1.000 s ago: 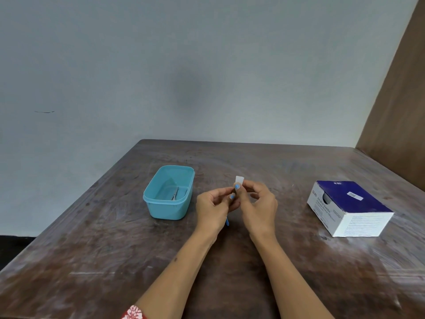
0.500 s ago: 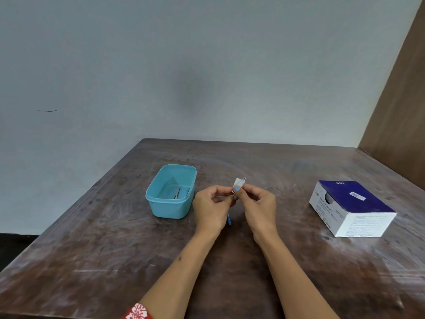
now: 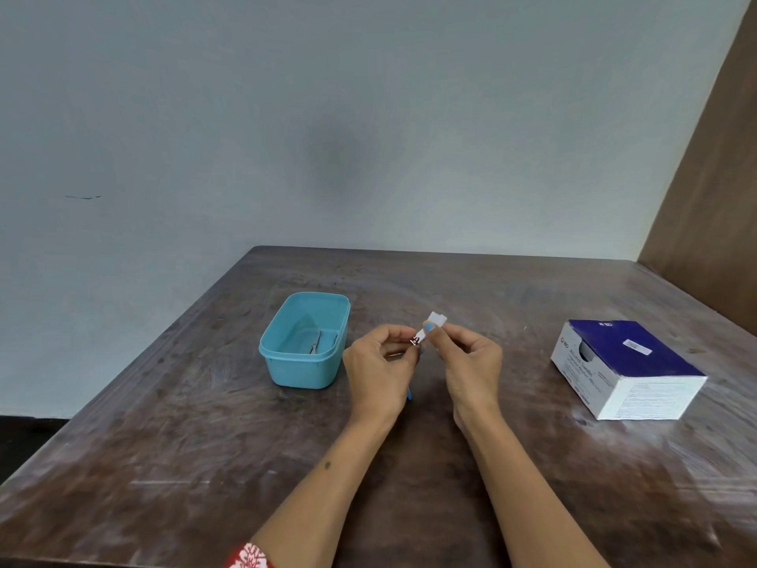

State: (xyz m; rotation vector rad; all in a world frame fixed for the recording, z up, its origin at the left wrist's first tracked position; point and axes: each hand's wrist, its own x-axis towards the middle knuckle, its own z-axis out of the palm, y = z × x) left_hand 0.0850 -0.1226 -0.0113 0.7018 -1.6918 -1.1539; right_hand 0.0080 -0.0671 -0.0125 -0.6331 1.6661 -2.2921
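Above the middle of the wooden table (image 3: 205, 436), my left hand (image 3: 379, 371) grips a thin tool. Its shiny metal tip (image 3: 416, 340) shows past my fingers, and its blue end (image 3: 409, 394) pokes out below the hand. My right hand (image 3: 471, 362) pinches a small white pad (image 3: 436, 320) between thumb and fingertips, right against the metal tip. Most of the tool is hidden inside my left fist.
A teal plastic tub (image 3: 305, 371) stands left of my hands, with a thin metal instrument (image 3: 315, 342) lying inside. A blue and white carton (image 3: 626, 368) sits at the right. A grey wall rises behind the table, and a brown panel (image 3: 712, 178) stands at the right.
The white pad has shifted up and to the right along the tool, so the metal tip now shows between my hands. Both hands stay close together at mid-table.
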